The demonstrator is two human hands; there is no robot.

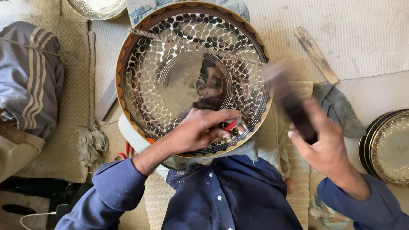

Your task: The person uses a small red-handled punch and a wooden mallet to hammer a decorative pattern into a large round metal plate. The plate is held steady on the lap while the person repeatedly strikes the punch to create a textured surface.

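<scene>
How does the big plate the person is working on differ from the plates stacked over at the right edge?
The big engraved plate lies in front of the person, whole in view, with a rope across it and the left hand resting on it; the stacked plates sit apart, untouched and cut off by the frame. The big plate shows a scale-like pattern around a smooth centre; the stacked ones' pattern is too blurred to tell. Both are round and shiny, with dark rims.

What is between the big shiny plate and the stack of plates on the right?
In the head view, the right hand swinging a dark, blurred mallet sits between the big engraved plate and the stacked plates, with a grey rag behind it.
</scene>
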